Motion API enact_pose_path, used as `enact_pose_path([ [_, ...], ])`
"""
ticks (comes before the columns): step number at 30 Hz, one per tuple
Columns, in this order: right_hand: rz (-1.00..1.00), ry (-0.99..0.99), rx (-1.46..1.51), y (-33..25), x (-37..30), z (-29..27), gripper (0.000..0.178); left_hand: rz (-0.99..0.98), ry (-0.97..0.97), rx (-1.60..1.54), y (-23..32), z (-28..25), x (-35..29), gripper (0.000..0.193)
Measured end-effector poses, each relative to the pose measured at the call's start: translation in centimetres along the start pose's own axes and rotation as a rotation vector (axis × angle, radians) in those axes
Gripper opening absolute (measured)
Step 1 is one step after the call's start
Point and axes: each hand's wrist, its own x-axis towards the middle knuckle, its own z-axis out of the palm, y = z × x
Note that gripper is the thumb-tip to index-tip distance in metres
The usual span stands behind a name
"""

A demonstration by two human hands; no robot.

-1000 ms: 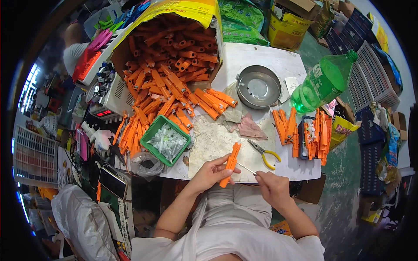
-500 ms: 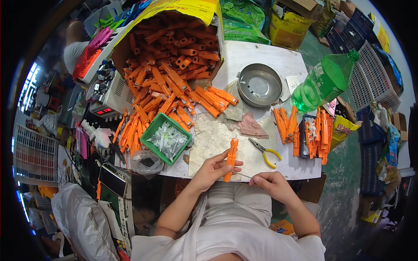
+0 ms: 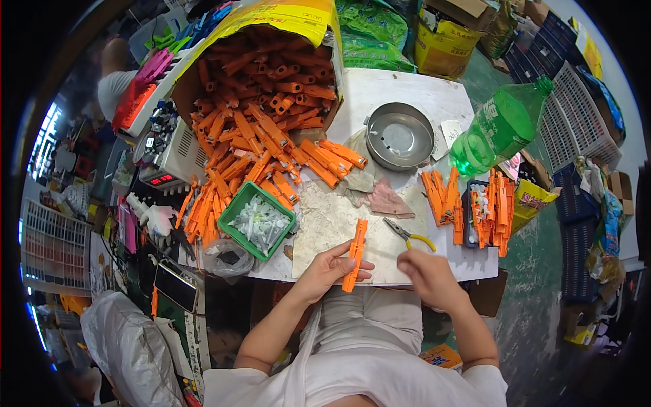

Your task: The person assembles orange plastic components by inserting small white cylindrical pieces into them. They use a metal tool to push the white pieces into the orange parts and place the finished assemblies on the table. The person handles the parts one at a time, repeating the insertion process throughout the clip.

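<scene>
My left hand (image 3: pixel 324 273) is closed around a long orange plastic housing (image 3: pixel 355 256), held upright and slightly tilted above the table's near edge. My right hand (image 3: pixel 435 279), somewhat blurred, is curled to its right, apart from the housing. A thin metal rod reaches out of these fingers only as a faint streak; its grip end is hidden. Pliers with yellow handles (image 3: pixel 422 239) lie just beyond my right hand. To the left, a green basket (image 3: pixel 224 226) holds small pale plastic pieces. Many similar orange housings (image 3: pixel 261 146) spill from a large yellow-edged box beyond it.
A round steel bowl (image 3: pixel 428 139) with a few small pieces stands at the back, beside a green bottle (image 3: pixel 498 129). More orange housings (image 3: pixel 500 207) fill and surround a dark tray at right. A pink cloth (image 3: pixel 391 201) lies mid-table. A person (image 3: pixel 116 88) is at far left.
My right hand has lifted up and away from the housing, drawing the metal rod off it. The housing has tilted a little and dropped slightly in my left hand's grip.
</scene>
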Motion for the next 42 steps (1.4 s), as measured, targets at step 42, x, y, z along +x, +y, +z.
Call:
enact_pose_path([
  [42,0.009,0.308,-0.144,-4.7,0.9,0.3,0.027,0.705,0.285,0.7,0.7,-1.1,-0.2,0.048],
])
